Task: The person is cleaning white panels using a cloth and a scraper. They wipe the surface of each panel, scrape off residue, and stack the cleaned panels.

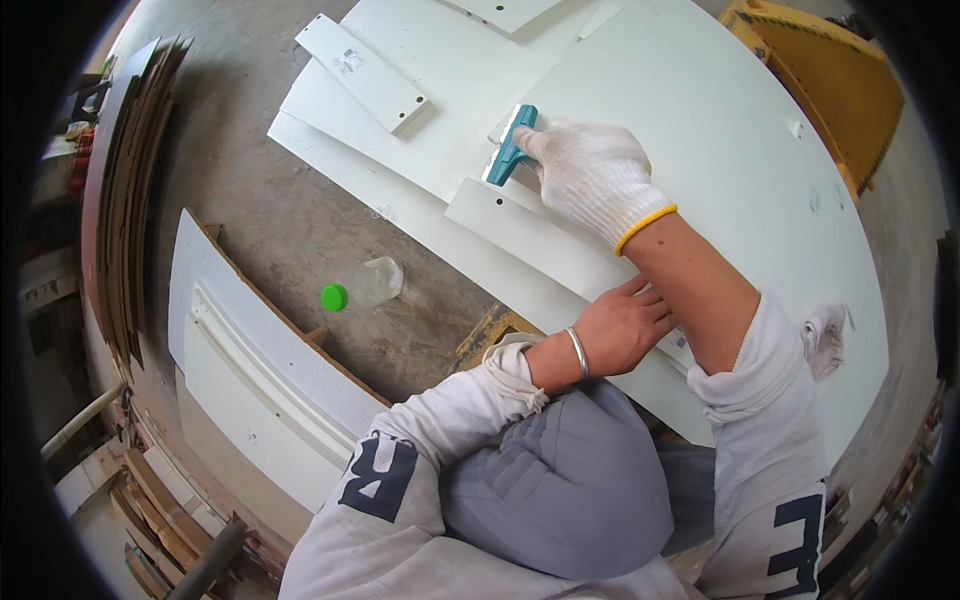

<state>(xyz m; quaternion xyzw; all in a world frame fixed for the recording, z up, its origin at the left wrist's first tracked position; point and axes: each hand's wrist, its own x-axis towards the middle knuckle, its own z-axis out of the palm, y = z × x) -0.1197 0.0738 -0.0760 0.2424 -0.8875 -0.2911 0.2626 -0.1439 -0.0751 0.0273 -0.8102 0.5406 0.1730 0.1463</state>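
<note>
A white knit glove with a yellow cuff covers my right hand (598,175), whose fingers are closed round a teal scraper (512,146). The scraper's long, wide head rests at the far end of a narrow white board (530,232), near a dark hole in that end. Bare, with a silver bangle at the wrist, my left hand (622,330) holds the nearer part of the same board. Its thumb and fingers bend over the board, their tips partly hidden by my right forearm. Beneath lie large white panels (700,110) stacked on one another.
Another narrow white board (362,72) with holes lies far left on the stack. On the concrete floor is a clear bottle (372,284) with a green cap. More white panels (265,390) lean at left, beside upright brown sheets (125,200). Yellow metal equipment (820,85) stands far right.
</note>
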